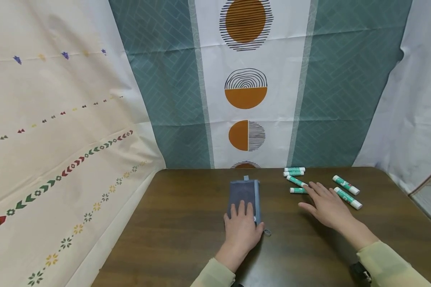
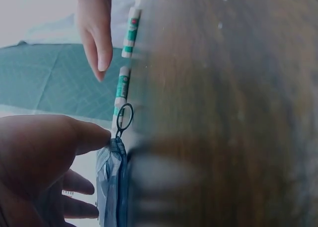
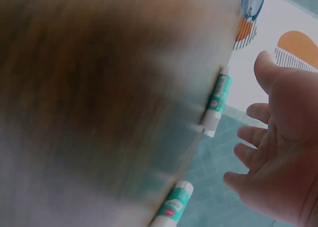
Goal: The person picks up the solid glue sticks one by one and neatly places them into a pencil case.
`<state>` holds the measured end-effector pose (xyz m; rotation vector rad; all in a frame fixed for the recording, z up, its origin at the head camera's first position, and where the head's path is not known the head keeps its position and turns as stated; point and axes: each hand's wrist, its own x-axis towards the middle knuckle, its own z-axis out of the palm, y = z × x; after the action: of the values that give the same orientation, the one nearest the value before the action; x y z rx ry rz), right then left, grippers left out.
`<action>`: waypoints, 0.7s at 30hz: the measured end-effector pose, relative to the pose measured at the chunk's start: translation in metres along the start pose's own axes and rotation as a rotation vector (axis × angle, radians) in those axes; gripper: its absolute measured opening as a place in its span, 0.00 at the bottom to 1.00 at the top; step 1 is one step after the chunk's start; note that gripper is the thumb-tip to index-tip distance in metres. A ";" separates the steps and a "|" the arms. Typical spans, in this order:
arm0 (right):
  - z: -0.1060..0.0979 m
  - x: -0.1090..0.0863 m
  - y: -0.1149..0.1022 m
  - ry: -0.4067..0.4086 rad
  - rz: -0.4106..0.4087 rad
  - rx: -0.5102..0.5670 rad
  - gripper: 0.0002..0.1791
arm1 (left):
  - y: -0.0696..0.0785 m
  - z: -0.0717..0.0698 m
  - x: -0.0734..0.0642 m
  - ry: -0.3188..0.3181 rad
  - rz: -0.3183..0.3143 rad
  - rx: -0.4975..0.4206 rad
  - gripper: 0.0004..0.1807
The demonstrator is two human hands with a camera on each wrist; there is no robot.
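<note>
While pouch (image 1: 242, 192) lies under left grip (image 1: 242, 230), tubes (image 1: 347, 198) near right grip (image 1: 328, 207).

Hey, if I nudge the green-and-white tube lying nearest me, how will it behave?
The tube would probably roll if pushed broadside, since it looks round and lies on its side. It seems stiff, given its straight outline. It may slide too, as the table looks smooth and slightly shiny.
</note>
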<state>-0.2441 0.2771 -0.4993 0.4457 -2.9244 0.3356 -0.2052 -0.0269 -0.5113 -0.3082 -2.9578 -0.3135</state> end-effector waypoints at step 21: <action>0.007 -0.001 0.031 -0.007 0.024 -0.023 0.44 | -0.017 -0.003 -0.005 -0.038 -0.024 -0.035 0.43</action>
<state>-0.2541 0.3044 -0.5127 0.4092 -2.9400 0.3041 -0.2034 -0.0452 -0.5123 -0.2860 -2.9977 -0.3673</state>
